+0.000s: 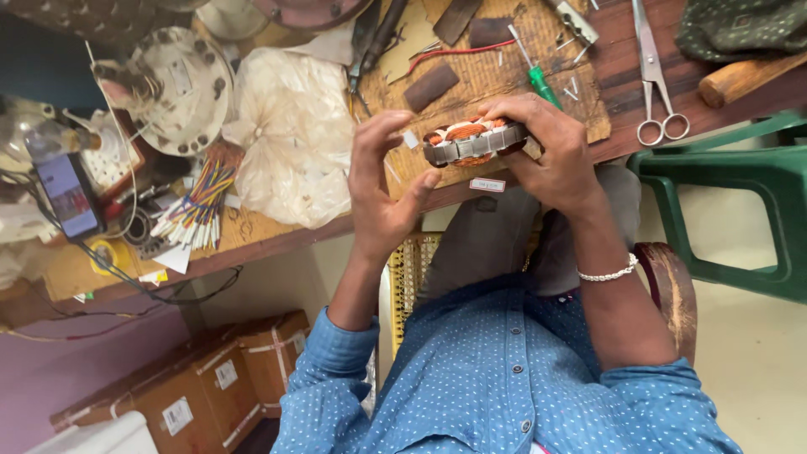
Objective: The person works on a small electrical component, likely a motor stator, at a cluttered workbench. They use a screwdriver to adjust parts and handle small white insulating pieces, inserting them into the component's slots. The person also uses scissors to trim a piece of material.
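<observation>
Stator windings of copper wire sit in a grey laminated motor stator (472, 143), which is held above the front edge of the wooden workbench (252, 231), over the lap of the seated person. The stator is clamped in the right hand (551, 155): the fingers (525, 108) are curled over its far side and the thumb is pressed beneath, so that the stator lies within the grip at its left end. The left hand (382, 181) is held partly open just beside the stator, with its thumb tip touching the grey rim and its fingers raised apart above the copper coils. A beaded bracelet (607, 274) is worn on the right wrist.

A green-handled screwdriver (538, 77) is laid on the workbench just behind the right hand, and a pair of scissors (654, 76) is seen further towards the right end. A crumpled plastic bag (290, 139) is spread left of the left hand, and a bundle of coloured wires (197, 206) lies near the front edge beyond it. A green plastic stool (740, 181) stands at the right.
</observation>
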